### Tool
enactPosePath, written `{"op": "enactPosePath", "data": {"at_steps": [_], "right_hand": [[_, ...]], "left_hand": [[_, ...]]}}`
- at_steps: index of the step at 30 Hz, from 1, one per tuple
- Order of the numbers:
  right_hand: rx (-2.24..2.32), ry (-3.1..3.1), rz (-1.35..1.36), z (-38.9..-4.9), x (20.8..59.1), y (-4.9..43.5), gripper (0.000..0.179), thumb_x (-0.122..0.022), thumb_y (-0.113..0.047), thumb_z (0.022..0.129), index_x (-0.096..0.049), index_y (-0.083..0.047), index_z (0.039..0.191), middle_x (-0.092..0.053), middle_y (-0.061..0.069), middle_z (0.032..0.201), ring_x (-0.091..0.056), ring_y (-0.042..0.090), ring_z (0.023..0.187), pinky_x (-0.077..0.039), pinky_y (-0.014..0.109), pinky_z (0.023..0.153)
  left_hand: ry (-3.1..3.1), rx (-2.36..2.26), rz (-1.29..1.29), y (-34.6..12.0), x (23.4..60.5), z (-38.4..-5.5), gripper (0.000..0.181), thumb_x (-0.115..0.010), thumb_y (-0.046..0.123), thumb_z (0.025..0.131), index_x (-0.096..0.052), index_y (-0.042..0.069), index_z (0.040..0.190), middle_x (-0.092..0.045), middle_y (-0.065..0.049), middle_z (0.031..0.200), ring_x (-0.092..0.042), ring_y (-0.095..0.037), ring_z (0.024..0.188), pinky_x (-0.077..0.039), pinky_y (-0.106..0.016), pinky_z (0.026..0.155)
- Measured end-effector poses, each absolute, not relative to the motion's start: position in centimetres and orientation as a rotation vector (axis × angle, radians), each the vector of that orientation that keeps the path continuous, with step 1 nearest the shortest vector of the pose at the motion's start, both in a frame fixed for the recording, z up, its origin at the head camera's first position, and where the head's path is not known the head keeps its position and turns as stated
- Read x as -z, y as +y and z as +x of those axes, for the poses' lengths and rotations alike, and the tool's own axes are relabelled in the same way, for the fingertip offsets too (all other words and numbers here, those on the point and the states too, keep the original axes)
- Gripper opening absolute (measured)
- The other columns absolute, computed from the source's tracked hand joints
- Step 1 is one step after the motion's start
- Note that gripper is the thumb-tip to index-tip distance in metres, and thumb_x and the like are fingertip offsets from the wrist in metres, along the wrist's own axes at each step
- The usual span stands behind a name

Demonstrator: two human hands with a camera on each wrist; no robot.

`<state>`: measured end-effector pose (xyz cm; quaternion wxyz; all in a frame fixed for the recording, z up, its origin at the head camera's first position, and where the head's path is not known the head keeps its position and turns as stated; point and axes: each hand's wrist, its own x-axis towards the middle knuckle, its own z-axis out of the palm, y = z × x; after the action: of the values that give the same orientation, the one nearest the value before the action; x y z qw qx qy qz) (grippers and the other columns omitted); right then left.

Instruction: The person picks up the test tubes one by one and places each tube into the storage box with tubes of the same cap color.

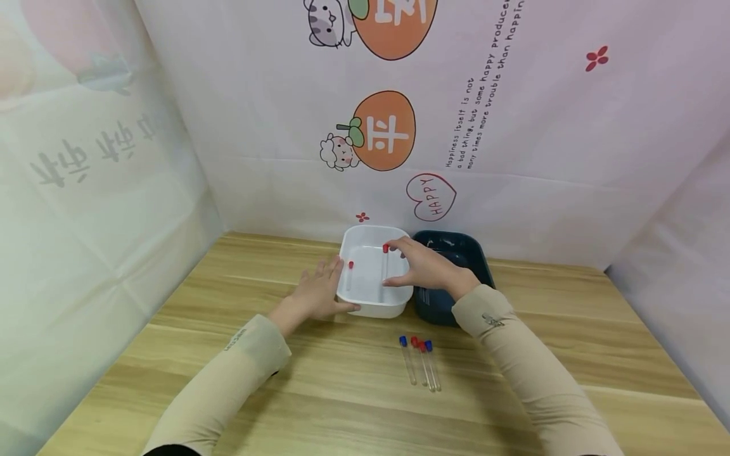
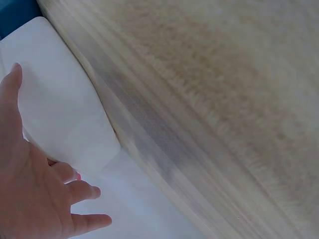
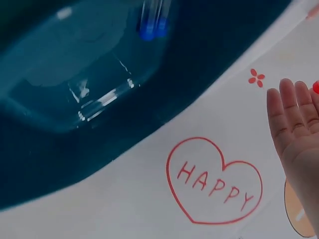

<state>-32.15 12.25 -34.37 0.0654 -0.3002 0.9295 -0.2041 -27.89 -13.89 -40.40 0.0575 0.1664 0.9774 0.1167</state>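
left hand point(image 1: 320, 292) against a white bin point(image 1: 374, 310), fingers outstretched, a person holds the right hand point(image 1: 428, 265) over it, thumb parted from fingertips at a red-capped tube point(image 1: 385, 249); whether they grip it cannot be told. another tube point(image 1: 350, 265) sits inside at left, four tubes point(image 1: 427, 367) on the table point(image 1: 342, 392) near a blue bin point(image 1: 441, 315)

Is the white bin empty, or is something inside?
The white bin is not empty: the head view shows a red-capped tube inside it, near the left hand.
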Motion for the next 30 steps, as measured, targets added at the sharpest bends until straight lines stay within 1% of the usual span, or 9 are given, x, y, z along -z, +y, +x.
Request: {"op": "enactPosePath", "data": {"at_steps": [7, 13, 20, 30], "right_hand": [[0.624, 2.767, -0.938, -32.7, 35.3, 10.7, 0.088, -0.083, -0.046, 0.086, -0.042, -0.006, 0.154, -0.05, 0.014, 0.144, -0.055, 0.031, 0.124, -0.052, 0.046, 0.1], [0.613, 2.768, -0.957, -33.2, 35.9, 9.4, 0.086, -0.082, -0.045, 0.087, -0.044, -0.004, 0.153, -0.05, 0.017, 0.145, -0.055, 0.031, 0.124, -0.051, 0.045, 0.102], [0.592, 2.774, -0.986, -34.1, 37.0, 8.3, 0.086, -0.083, -0.042, 0.087, -0.044, 0.0, 0.151, -0.052, 0.017, 0.145, -0.053, 0.03, 0.13, -0.045, 0.045, 0.109], [0.543, 2.782, -0.906, -34.6, 38.4, 6.7, 0.086, -0.083, -0.044, 0.086, -0.046, -0.003, 0.152, -0.052, 0.015, 0.147, -0.049, 0.03, 0.135, -0.041, 0.045, 0.113]], "left_hand": [[2.977, -0.355, 0.516, -14.0, 40.7, -28.2, 0.115, -0.066, 0.07, 0.088, -0.013, 0.0, 0.163, -0.011, -0.015, 0.17, -0.012, -0.045, 0.153, -0.015, -0.071, 0.116], [2.985, -0.331, 0.507, -14.0, 40.7, -28.2, 0.115, -0.065, 0.07, 0.088, -0.013, 0.001, 0.163, -0.01, -0.014, 0.171, -0.012, -0.044, 0.154, -0.015, -0.071, 0.116], [2.972, -0.351, 0.516, -14.0, 40.3, -27.9, 0.115, -0.065, 0.07, 0.088, -0.013, 0.001, 0.163, -0.01, -0.014, 0.171, -0.011, -0.045, 0.153, -0.016, -0.071, 0.115], [2.977, -0.324, 0.523, -14.1, 40.4, -27.8, 0.114, -0.064, 0.07, 0.089, -0.013, 0.0, 0.163, -0.011, -0.014, 0.171, -0.012, -0.045, 0.153, -0.016, -0.071, 0.115]]}}
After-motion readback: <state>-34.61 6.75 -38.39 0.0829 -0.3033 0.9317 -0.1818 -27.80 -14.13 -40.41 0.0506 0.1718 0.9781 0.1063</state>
